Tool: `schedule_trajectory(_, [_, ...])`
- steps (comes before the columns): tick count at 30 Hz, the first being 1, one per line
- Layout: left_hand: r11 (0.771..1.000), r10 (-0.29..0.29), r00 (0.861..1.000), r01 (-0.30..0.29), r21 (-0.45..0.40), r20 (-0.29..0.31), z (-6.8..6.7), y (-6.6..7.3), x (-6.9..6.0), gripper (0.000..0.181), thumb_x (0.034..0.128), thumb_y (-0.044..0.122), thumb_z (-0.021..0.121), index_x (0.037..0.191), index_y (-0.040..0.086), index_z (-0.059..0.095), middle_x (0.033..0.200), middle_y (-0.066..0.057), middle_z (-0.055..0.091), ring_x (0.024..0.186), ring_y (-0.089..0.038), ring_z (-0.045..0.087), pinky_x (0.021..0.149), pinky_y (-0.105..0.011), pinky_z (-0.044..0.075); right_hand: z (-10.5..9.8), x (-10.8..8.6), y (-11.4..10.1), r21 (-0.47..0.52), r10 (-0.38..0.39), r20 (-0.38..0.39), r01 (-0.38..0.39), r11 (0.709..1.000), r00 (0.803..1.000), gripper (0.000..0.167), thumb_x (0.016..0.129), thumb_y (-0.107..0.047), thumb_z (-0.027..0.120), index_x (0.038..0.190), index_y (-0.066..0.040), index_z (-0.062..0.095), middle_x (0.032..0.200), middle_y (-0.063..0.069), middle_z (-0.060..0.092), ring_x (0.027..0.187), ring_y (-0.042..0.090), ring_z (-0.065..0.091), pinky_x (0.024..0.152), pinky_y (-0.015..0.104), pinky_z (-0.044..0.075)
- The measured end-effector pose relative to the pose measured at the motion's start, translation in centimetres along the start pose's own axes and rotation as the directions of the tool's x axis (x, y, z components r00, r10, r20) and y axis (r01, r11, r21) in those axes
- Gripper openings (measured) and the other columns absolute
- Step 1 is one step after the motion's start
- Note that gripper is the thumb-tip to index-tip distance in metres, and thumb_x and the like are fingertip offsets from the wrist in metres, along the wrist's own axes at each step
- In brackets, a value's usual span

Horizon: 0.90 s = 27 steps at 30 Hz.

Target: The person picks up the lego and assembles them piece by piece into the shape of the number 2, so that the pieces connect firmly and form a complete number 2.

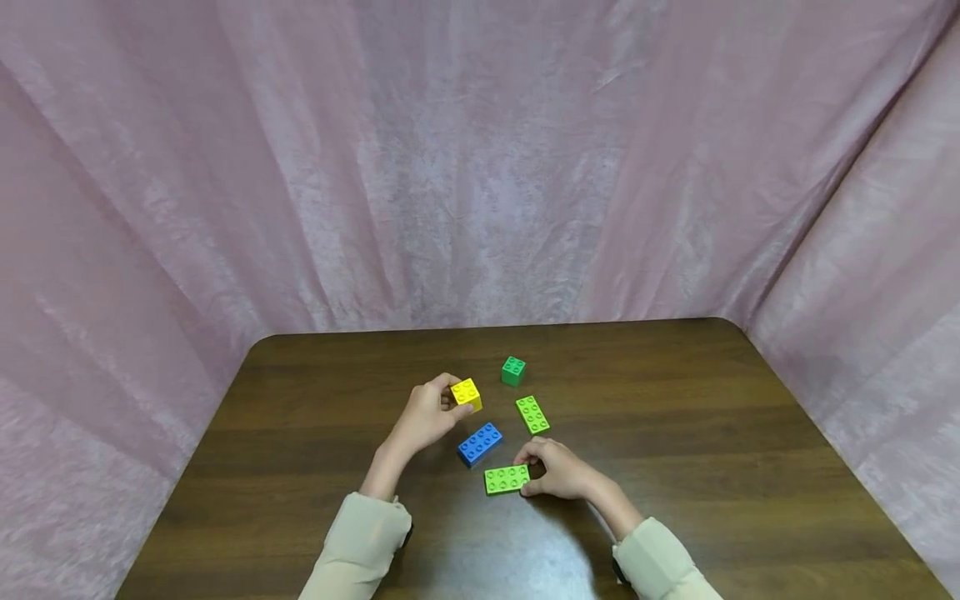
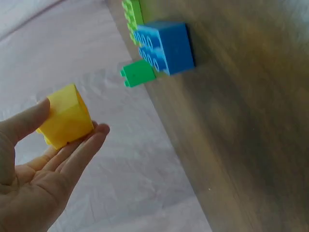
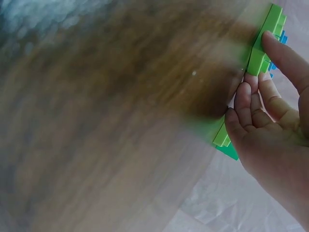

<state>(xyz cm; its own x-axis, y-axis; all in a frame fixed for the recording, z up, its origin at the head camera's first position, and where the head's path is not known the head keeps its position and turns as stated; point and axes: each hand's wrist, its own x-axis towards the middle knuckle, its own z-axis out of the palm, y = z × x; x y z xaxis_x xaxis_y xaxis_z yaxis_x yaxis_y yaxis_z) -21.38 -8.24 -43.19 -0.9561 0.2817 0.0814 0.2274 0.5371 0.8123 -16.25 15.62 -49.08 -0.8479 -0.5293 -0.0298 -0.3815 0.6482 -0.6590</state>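
Observation:
My left hand (image 1: 426, 417) pinches a yellow block (image 1: 466, 394) between thumb and fingers; the left wrist view shows the yellow block (image 2: 66, 117) held up by the hand (image 2: 43, 169). My right hand (image 1: 558, 471) grips the right end of a flat lime-green brick (image 1: 506, 479), nearest the front. In the right wrist view the thumb of the hand (image 3: 275, 121) lies on that lime brick (image 3: 260, 48). Between the hands sits a blue brick (image 1: 480, 443), touched by neither.
A second lime-green brick (image 1: 532, 414) lies just behind my right hand. Farther back stands a small green block (image 1: 513, 371). The brown wooden table (image 1: 675, 375) has rounded far corners, with a pink curtain (image 1: 480, 167) behind and at the sides.

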Motion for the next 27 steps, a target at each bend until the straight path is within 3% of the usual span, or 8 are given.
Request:
schedule_trajectory(7, [0.999,0.05,0.992,-0.052,0.011,0.12,0.5,0.4,-2.3,0.032,0.0861,0.005,0.071,0.114,-0.005,0.059,0.102,-0.018,0.069,0.092,-0.025,0.069,0.08,-0.035,0.059,0.0,0.1,-0.1,0.017,0.029,0.03,-0.029,0.999,0.999,0.031,0.076,-0.012,0.082,0.101,-0.003,0.066,0.099,0.006,0.064,0.093,0.022,0.06,0.083,0.028,0.051])
schedule_trajectory(11, [0.997,0.063,0.974,-0.07,0.023,0.217,1.2,0.3,-3.2,0.031,0.0868,0.008,0.072,0.113,-0.004,0.059,0.102,-0.017,0.069,0.093,-0.025,0.067,0.08,-0.035,0.058,0.0,0.0,-0.3,0.018,0.052,0.04,-0.053,0.998,0.998,0.032,0.076,-0.012,0.081,0.102,-0.003,0.066,0.1,0.006,0.063,0.094,0.023,0.06,0.083,0.029,0.05])
schedule_trajectory(15, [0.998,0.037,0.953,-0.049,0.033,0.3,2.0,-0.2,-3.5,0.031,0.085,0.01,0.074,0.11,-0.004,0.061,0.099,-0.013,0.069,0.091,-0.022,0.066,0.078,-0.034,0.057,0.0,-0.2,-0.6,0.025,0.075,0.044,-0.077,0.997,0.996,0.031,0.076,-0.011,0.081,0.102,-0.003,0.066,0.1,0.006,0.062,0.095,0.023,0.058,0.084,0.031,0.049])
schedule_trajectory(21, [0.998,0.03,0.934,-0.049,0.045,0.355,2.8,-0.7,-3.9,0.032,0.0829,0.011,0.076,0.108,-0.005,0.062,0.097,-0.013,0.068,0.092,-0.025,0.065,0.08,-0.04,0.056,0.1,-0.5,-0.8,0.051,0.126,0.056,-0.129,0.99,0.99,0.031,0.076,-0.011,0.081,0.101,-0.004,0.065,0.1,0.007,0.061,0.097,0.023,0.055,0.085,0.034,0.047])
schedule_trajectory(27, [0.995,0.035,0.924,-0.066,0.068,0.381,3.5,-0.8,-3.7,0.029,0.0829,0.01,0.075,0.104,-0.004,0.062,0.089,-0.01,0.066,0.082,-0.018,0.058,0.07,-0.029,0.05,0.1,-0.6,-0.7,0.069,0.128,0.051,-0.132,0.989,0.99,0.031,0.076,-0.01,0.081,0.102,-0.003,0.065,0.101,0.007,0.06,0.098,0.023,0.054,0.085,0.033,0.047])
